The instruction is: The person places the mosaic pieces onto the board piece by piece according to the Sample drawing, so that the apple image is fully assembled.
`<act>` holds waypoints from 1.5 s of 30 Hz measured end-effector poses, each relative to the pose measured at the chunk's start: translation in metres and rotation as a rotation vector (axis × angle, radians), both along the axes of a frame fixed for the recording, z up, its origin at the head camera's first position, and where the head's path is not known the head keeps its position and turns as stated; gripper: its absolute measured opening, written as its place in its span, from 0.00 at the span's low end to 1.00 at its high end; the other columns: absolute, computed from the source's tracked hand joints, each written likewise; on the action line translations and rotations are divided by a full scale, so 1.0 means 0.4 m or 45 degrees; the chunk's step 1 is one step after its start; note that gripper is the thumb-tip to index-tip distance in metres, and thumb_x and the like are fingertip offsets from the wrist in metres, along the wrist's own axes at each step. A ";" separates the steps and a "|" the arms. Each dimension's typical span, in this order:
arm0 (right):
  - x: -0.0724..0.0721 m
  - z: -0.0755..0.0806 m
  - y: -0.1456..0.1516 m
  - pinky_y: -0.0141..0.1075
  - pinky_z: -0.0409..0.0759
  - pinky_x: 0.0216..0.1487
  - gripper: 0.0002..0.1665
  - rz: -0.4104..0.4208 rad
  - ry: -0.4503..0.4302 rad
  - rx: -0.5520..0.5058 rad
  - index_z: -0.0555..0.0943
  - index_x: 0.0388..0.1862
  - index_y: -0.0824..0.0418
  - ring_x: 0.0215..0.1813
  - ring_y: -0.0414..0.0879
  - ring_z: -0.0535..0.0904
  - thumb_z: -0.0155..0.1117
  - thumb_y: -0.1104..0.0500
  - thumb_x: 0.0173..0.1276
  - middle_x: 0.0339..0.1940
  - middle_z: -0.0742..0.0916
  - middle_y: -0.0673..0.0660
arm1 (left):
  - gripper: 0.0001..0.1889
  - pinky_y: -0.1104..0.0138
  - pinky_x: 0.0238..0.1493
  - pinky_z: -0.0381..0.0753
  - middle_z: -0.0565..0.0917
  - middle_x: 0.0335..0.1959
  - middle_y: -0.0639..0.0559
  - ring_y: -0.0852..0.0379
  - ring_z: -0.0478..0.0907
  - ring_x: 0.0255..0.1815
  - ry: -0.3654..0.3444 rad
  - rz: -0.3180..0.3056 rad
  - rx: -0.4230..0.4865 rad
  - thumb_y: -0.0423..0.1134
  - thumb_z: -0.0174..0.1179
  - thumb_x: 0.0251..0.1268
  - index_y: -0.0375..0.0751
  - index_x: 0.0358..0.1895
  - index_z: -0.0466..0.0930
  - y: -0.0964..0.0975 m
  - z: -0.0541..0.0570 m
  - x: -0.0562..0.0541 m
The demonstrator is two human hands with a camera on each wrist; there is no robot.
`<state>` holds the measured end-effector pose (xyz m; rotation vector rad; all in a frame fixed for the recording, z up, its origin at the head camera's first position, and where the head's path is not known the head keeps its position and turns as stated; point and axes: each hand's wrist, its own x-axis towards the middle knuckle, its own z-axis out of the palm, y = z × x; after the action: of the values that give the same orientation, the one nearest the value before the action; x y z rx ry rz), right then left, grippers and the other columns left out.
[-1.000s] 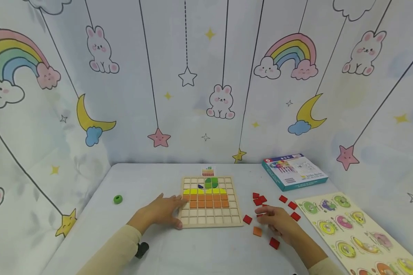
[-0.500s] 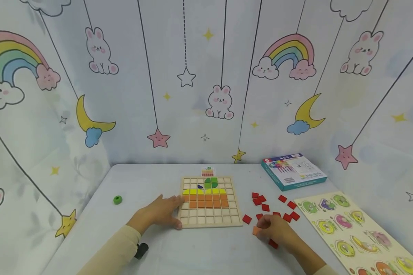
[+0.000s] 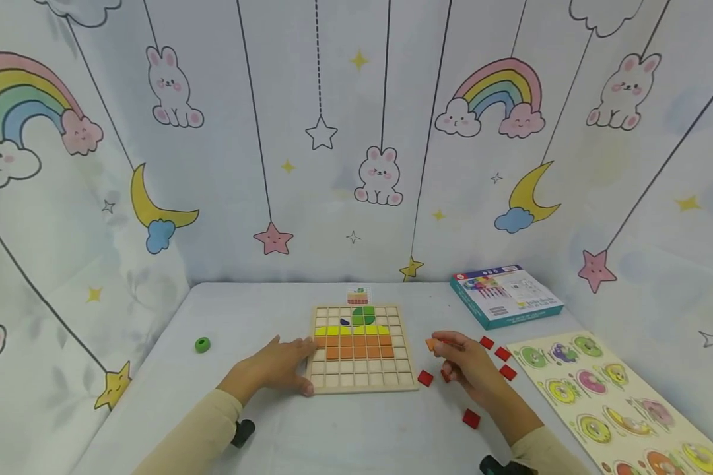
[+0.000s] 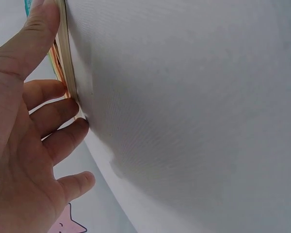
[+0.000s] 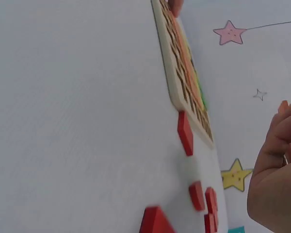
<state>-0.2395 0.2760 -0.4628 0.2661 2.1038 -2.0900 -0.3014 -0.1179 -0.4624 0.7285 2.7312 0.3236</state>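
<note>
A wooden grid board (image 3: 362, 382) lies mid-table, with orange, yellow, green and dark blue tiles in some squares. My left hand (image 3: 270, 366) rests at its left edge, fingers spread. In the left wrist view, the thumb and fingertips of that left hand (image 4: 26, 111) touch the board's side (image 4: 65, 53). My right hand (image 3: 469, 363) pinches an orange tile (image 3: 432, 344) between thumb and fingers, raised to the right of the board. Only a corner of the orange tile (image 5: 282, 107) shows in the right wrist view. Red tiles (image 3: 425, 378) lie around and under that hand, some hidden by it.
A small picture card (image 3: 358, 296) lies behind the board. At the back right is a flat box (image 3: 508, 297), with a fruit-picture board (image 3: 594, 396) in front of it. A green bead (image 3: 202, 344) sits on the left. Another red tile (image 3: 471, 419) lies near the right forearm.
My right hand has reached down to the orange tile, taken it up and carried it away from the table's front, toward the back. My left hand has stayed at the board's edge.
</note>
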 end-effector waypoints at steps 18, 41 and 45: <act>-0.135 -0.002 -0.265 0.30 0.73 0.28 0.26 0.152 0.144 0.059 0.78 0.66 0.62 0.27 0.46 0.74 0.69 0.59 0.71 0.36 0.83 0.57 | 0.51 0.37 0.78 0.47 0.68 0.78 0.48 0.47 0.62 0.79 -0.013 0.003 -0.011 0.65 0.74 0.49 0.49 0.77 0.66 -0.007 -0.015 0.005; -0.153 -0.058 -0.507 0.47 0.84 0.51 0.18 0.361 0.309 0.891 0.88 0.52 0.55 0.43 0.46 0.82 0.75 0.61 0.62 0.46 0.90 0.51 | 0.53 0.35 0.76 0.52 0.74 0.72 0.43 0.45 0.70 0.74 0.030 -0.037 0.011 0.66 0.74 0.48 0.48 0.77 0.64 -0.005 -0.010 -0.005; -0.150 -0.040 -0.466 0.41 0.81 0.40 0.19 0.344 0.304 0.780 0.87 0.55 0.56 0.39 0.47 0.79 0.74 0.60 0.64 0.42 0.86 0.54 | 0.52 0.35 0.76 0.52 0.72 0.74 0.42 0.44 0.68 0.76 0.055 -0.050 -0.027 0.66 0.72 0.50 0.48 0.78 0.63 -0.007 -0.008 -0.007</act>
<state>-0.2994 0.0898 -0.4788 -0.2022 2.6970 -1.3447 -0.3040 -0.1209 -0.4658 0.7908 2.7527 0.2733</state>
